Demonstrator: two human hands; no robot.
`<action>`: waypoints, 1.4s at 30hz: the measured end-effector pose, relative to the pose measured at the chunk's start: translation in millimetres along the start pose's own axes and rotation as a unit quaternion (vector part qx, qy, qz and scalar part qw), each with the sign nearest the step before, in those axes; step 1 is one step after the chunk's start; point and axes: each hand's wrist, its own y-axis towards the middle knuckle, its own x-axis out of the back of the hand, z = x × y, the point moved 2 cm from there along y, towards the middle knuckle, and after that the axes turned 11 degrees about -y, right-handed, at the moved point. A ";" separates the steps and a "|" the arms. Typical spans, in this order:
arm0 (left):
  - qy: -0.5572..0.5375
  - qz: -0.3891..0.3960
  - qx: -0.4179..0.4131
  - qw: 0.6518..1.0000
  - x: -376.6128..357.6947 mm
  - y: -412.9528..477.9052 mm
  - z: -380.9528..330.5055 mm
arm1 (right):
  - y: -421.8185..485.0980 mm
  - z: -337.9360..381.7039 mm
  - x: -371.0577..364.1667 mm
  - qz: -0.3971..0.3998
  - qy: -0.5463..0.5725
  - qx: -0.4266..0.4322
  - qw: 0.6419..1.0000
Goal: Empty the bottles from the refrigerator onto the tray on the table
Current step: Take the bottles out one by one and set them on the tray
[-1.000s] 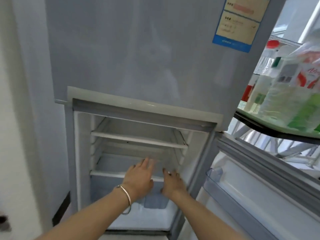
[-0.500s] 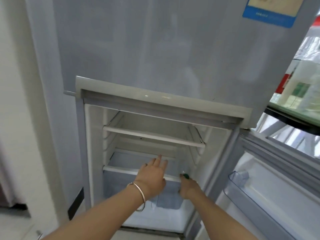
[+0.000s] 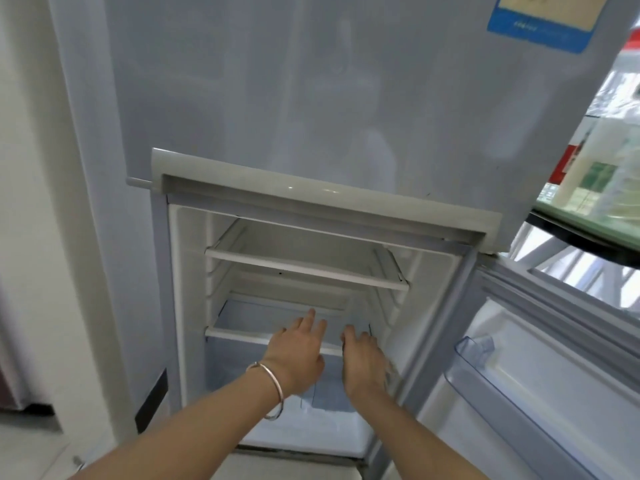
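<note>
The refrigerator's lower compartment [image 3: 194,306] stands open, and I see no bottle on its shelves. My left hand [image 3: 298,351], with a metal bangle on the wrist, reaches in over the lower shelf [image 3: 239,336] with straight fingers. Beside it, my right hand [image 3: 363,358] lies over the same shelf's front edge, fingers stretched forward and nothing visible in them. At the far right, blurred bottles [image 3: 602,174] stand on a pale green tray [image 3: 568,211] on a dark-edged table [image 3: 585,242].
An upper white shelf [image 3: 304,268] sits above my hands. The lower door [image 3: 561,393] hangs open to the right with a clear plastic bin [image 3: 485,368]. The upper door [image 3: 311,98] is closed and carries a blue-edged sticker [image 3: 533,29]. A white wall is at left.
My view has tilted down and closer to the compartment. Both hands stay at the lower shelf, and the left one has reached slightly further in.
</note>
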 end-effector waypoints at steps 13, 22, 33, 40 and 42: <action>-0.242 -0.021 -0.092 0.966 64.9 -1.7 -52.9 | -58.1 -30.5 216.8 -0.067 0.123 0.074 0.987; -0.256 -0.094 -0.173 0.946 147.7 -61.2 -138.6 | -122.2 -114.9 289.1 0.046 0.385 0.014 0.922; -0.442 -0.195 -0.374 0.791 218.2 -67.7 -304.8 | -163.0 -210.6 329.2 -0.138 0.455 -0.129 0.871; -0.342 -0.258 -0.484 0.763 212.8 -57.6 -428.1 | -166.7 -324.7 348.0 -0.283 0.366 -0.251 0.850; -0.311 -0.225 -0.501 0.776 208.1 -49.9 -452.1 | -154.2 -348.7 352.9 -0.302 0.334 -0.276 0.849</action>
